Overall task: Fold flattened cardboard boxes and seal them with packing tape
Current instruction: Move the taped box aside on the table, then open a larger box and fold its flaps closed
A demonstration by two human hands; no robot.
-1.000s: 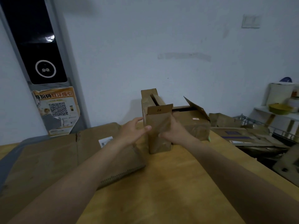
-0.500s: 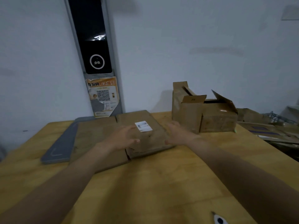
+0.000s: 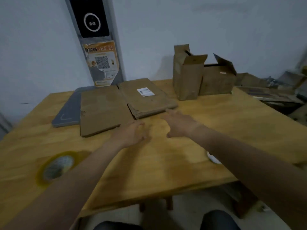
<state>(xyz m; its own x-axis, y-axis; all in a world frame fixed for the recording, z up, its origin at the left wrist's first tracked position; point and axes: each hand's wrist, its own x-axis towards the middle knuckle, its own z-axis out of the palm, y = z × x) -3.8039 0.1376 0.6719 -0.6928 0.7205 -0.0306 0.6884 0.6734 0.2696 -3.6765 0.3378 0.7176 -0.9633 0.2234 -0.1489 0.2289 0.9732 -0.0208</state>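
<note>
Currently I read both hands empty above the table point(image 3: 224, 123): left hand point(image 3: 132, 135) with fingers loosely spread, right hand point(image 3: 180, 124) with fingers straight, tips just beside the near edge of the flattened boxes point(image 3: 149, 103). Tape roll point(image 3: 56, 168) lies near-left; one folded box point(image 3: 187, 78) stands upright behind

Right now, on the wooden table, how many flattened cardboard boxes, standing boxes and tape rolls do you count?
Flattened cardboard boxes: 2, the plain sheet and the labelled sheet
Standing boxes: 2, the tall box and the low box
Tape rolls: 1, the yellow tape roll
Total: 5
</note>
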